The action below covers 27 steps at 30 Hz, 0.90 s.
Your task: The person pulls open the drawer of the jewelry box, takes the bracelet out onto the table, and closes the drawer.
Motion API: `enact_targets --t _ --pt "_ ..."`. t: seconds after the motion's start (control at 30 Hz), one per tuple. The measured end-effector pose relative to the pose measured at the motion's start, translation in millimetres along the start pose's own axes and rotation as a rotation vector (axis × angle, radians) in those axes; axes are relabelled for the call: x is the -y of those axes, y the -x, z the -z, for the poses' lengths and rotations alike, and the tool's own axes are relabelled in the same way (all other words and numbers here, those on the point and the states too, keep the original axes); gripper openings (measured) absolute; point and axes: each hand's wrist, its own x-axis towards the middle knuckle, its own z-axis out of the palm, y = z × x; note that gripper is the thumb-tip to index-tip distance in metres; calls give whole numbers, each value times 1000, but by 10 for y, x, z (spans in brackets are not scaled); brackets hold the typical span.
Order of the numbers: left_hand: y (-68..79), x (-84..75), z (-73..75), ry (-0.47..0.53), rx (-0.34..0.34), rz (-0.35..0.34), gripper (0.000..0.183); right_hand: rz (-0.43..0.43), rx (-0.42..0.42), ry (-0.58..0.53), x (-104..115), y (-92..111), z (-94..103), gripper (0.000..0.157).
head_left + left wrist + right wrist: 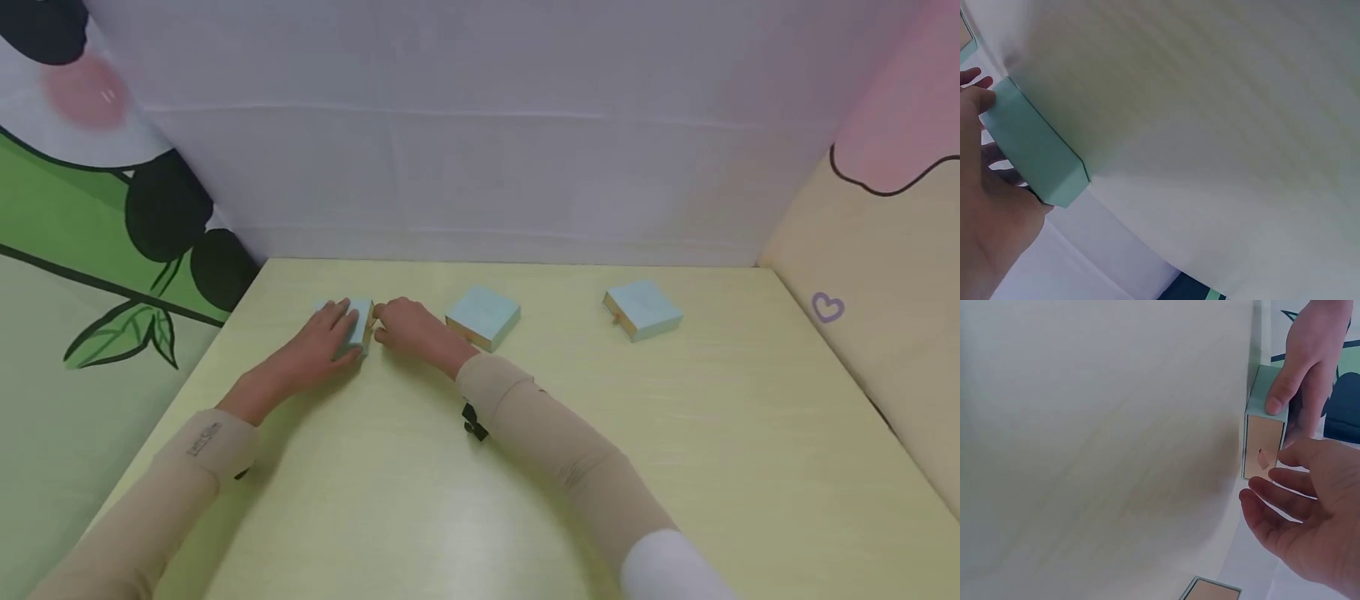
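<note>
Three pale blue-green drawer boxes lie along the far side of the table. My left hand (318, 348) holds the leftmost drawer box (364, 321), fingers spread over its top and thumb against its near side. That box's tan drawer front, with a small pull tab (1263, 460), faces my right hand (1319, 506). My right thumb and fingertips are loosely bent beside the tab, which shows free of them. In the left wrist view, the box's long green side (1038, 147) is seen and the drawer front is hidden.
The middle drawer box (483, 317) sits just behind my right forearm. Further right lies another drawer box (645, 310), its tab showing. A pale curtain (510, 183) rises behind the table (420, 500), with printed panels at both sides.
</note>
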Motion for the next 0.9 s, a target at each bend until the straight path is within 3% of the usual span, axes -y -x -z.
enact_targets --t 0.2,0.47,0.63,0.9 --pt "-30 -19 -16 -22 -16 -6 65 -21 37 -12 9 -173 9 25" --pt "-76 -19 -22 -51 -3 -48 63 -70 1 -2 -37 -327 -46 21" --pt "-79 1 -26 -111 11 -38 64 -98 -13 -18 -52 -378 -103 21" --pt "-36 56 -62 -61 -43 -66 65 -146 -7 -45 -25 -407 -167 22"
